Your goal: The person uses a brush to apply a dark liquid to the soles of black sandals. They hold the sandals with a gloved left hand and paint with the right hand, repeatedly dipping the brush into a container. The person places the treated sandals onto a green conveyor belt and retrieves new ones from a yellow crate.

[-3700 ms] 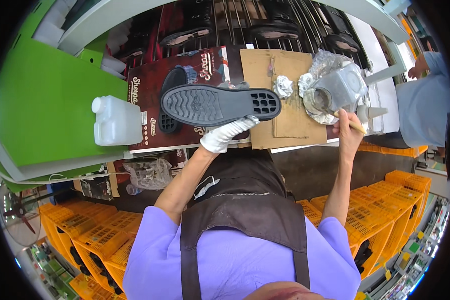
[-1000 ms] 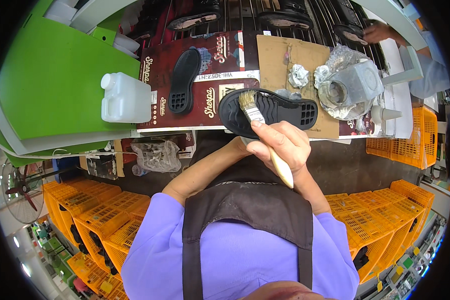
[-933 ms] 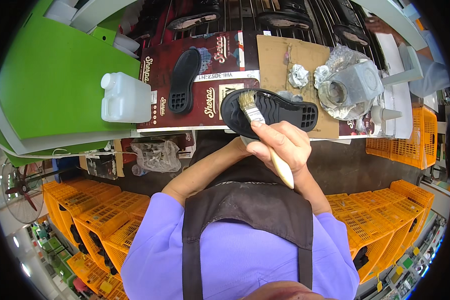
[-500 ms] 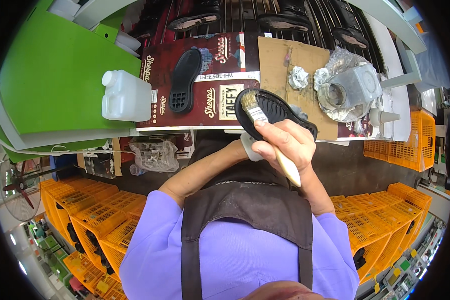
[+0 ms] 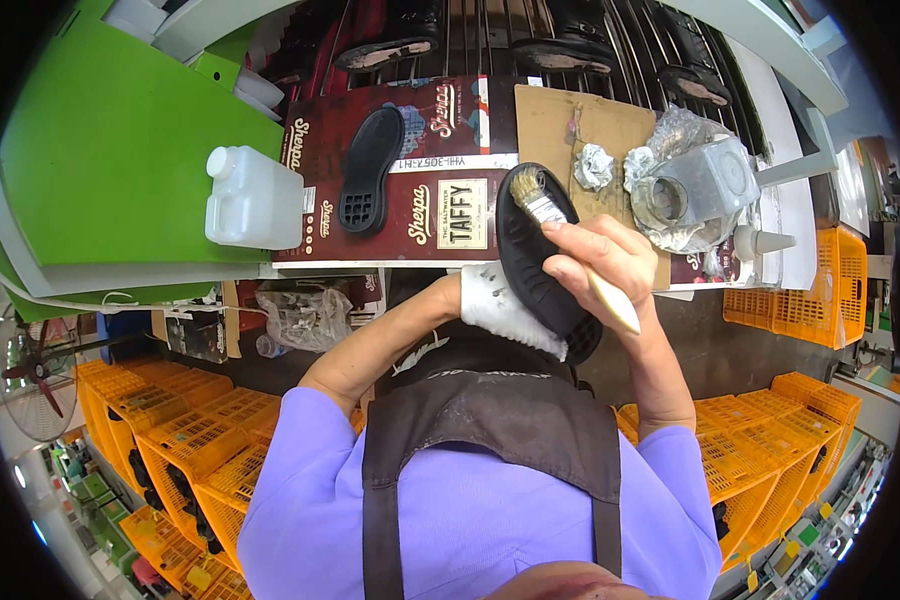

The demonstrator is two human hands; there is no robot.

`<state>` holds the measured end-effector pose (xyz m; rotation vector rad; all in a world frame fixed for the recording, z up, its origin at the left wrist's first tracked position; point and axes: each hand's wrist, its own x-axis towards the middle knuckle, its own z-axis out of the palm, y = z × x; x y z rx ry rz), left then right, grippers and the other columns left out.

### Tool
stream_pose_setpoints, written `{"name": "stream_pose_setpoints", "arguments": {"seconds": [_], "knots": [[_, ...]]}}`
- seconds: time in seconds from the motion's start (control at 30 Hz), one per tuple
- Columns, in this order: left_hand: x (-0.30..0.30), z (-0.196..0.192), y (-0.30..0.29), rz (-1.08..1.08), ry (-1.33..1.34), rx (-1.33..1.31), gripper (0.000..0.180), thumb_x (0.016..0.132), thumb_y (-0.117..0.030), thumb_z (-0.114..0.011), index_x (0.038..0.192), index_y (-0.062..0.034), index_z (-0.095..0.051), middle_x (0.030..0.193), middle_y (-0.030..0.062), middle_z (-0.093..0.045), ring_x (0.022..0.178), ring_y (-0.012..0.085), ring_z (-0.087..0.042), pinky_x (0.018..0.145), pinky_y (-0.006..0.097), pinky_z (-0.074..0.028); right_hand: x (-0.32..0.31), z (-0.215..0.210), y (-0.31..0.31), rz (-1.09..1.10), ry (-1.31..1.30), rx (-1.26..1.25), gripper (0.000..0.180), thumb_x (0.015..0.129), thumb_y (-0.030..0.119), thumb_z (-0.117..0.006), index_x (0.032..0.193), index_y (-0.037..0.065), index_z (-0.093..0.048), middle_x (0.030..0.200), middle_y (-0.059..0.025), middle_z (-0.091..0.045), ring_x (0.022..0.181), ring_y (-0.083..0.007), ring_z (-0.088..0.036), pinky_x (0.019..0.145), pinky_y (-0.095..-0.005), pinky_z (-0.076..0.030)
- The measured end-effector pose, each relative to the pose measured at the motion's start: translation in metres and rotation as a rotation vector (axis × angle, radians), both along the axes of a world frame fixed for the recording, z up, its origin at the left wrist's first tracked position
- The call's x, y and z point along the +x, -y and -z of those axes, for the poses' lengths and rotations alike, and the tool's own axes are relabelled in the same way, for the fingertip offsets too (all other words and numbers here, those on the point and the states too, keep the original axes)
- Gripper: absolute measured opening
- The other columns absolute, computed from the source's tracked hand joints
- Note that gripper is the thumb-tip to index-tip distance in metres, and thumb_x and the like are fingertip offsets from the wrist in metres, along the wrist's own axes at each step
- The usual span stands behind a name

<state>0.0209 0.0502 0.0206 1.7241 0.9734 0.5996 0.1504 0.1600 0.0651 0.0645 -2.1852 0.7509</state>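
A black shoe sole (image 5: 526, 250) hangs over the table's front edge, its toe end pointing away from me. Under and beside it is my left hand (image 5: 502, 303) in a white glove, closed on the sole; most of its fingers are hidden. My right hand (image 5: 610, 262), bare, pinches a flat paintbrush (image 5: 614, 302) with a pale handle. The brush's tan bristles rest at the inner face of the sole near its toe. A second black sole (image 5: 370, 165) lies on the dark red cardboard (image 5: 420, 130) to the left.
A white plastic jug (image 5: 258, 200) stands left of the cardboard. To the right lie a clear wide-mouthed container (image 5: 710, 180), crumpled plastic and a white nozzle bottle (image 5: 762, 242). Black shoes (image 5: 390, 45) sit on rods at the back. Orange crates (image 5: 210, 415) are stacked on both sides behind me.
The sole has turned and come nearer my body, and more of the white glove shows. My right hand has shifted slightly right with the brush, which stays at the sole's toe end.
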Motion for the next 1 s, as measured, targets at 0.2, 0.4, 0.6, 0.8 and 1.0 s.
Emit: {"name": "stream_pose_setpoints", "arguments": {"seconds": [0.2, 0.4, 0.6, 0.8, 1.0], "knots": [[-0.007, 0.000, 0.001, -0.051, -0.018, -0.128, 0.050, 0.077, -0.020, -0.072, 0.118, -0.0006, -0.052, 0.112, 0.0105, -0.059, 0.104, 0.0174, -0.056, 0.091, 0.031, -0.045, -0.005, 0.006, -0.019, 0.025, -0.018, -0.040, 0.022, 0.077, 0.014, -0.070, 0.092, -0.002, -0.065, 0.070, -0.0103, -0.061, 0.055, -0.0187, -0.055, 0.049, -0.0278, -0.044], [-0.017, 0.019, 0.013, -0.143, 0.450, -0.332, 0.052, 0.078, -0.015, -0.071, 0.122, 0.0020, -0.048, 0.113, 0.0118, -0.059, 0.104, 0.0210, -0.056, 0.091, 0.035, -0.045, -0.006, 0.012, -0.034, 0.069, -0.023, 0.000, 0.018, 0.076, 0.010, -0.070, 0.089, -0.002, -0.065, 0.077, -0.0098, -0.064, 0.058, -0.0190, -0.057, 0.052, -0.0278, -0.045], [-0.019, 0.039, 0.028, -0.267, 0.872, -0.376, 0.062, 0.074, -0.032, -0.068, 0.120, 0.0049, -0.047, 0.104, 0.0121, -0.060, 0.094, 0.0183, -0.058, 0.081, 0.031, -0.047, -0.003, 0.013, -0.038, 0.078, 0.036, -0.099, 0.015, 0.074, 0.006, -0.071, 0.086, -0.002, -0.066, 0.085, -0.0084, -0.067, 0.061, -0.0185, -0.059, 0.055, -0.0276, -0.048], [-0.012, 0.021, 0.034, -0.430, 1.074, -0.465, 0.088, 0.061, -0.048, -0.072, 0.122, 0.0073, -0.042, 0.093, 0.0178, -0.059, 0.077, 0.0242, -0.059, 0.067, 0.032, -0.049, -0.003, 0.015, -0.036, 0.057, 0.049, -0.122, 0.016, 0.074, 0.007, -0.071, 0.087, -0.002, -0.066, 0.083, -0.0097, -0.067, 0.061, -0.0186, -0.059, 0.055, -0.0274, -0.048], [-0.017, 0.021, 0.040, -0.416, 1.163, -0.486, 0.090, 0.066, -0.050, -0.069, 0.126, 0.0088, -0.038, 0.092, 0.0195, -0.057, 0.074, 0.0228, -0.058, 0.063, 0.031, -0.048, -0.003, 0.015, -0.033, 0.002, 0.074, -0.146, 0.017, 0.075, 0.009, -0.070, 0.088, -0.002, -0.066, 0.081, -0.0095, -0.067, 0.061, -0.0186, -0.059, 0.056, -0.0276, -0.048]]}}
